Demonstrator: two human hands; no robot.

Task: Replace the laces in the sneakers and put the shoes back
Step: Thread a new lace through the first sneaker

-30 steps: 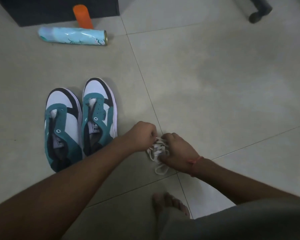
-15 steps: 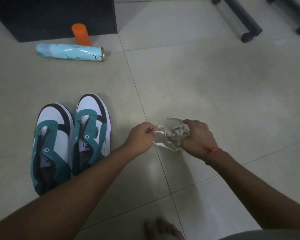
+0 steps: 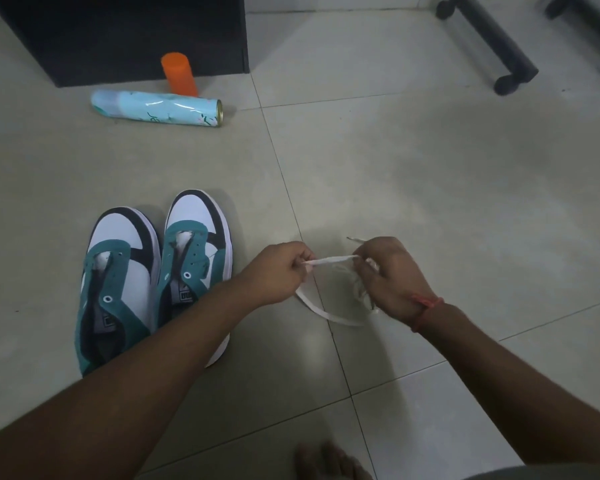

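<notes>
Head view, looking down at tiled floor [image 3: 430,188].

Left hand [image 3: 278,271]: forearm enters from lower left, reaching forward and right across the heel of one sneaker. Knuckles up, fingers curled under, thumb and fingertips pinching one end of a white lace [image 3: 329,261].

Right hand [image 3: 388,275]: forearm enters from lower right, angled forward and left. Red thread band [image 3: 426,308] at the wrist. Fingers curled, gripping a bunch of the same lace; a short lace tip sticks out above the knuckles.

Lace: a short stretch runs taut and roughly level between the two hands. Below it a slack loop hangs toward the floor; cannot tell whether the loop touches the tile. Hands close together, not touching, held above a tile joint.

Sneakers: left sneaker [image 3: 118,289] and right sneaker [image 3: 191,258], teal, white and black, stand side by side on the floor, just left of the left hand, toes pointing away. Eyelets show bare, tongues exposed.

Beyond the sneakers: pale blue spray can [image 3: 156,108] lying on its side; orange cylinder [image 3: 179,74] upright behind it, against a dark cabinet [image 3: 118,32]. Bare foot [image 3: 329,460] at bottom edge.
</notes>
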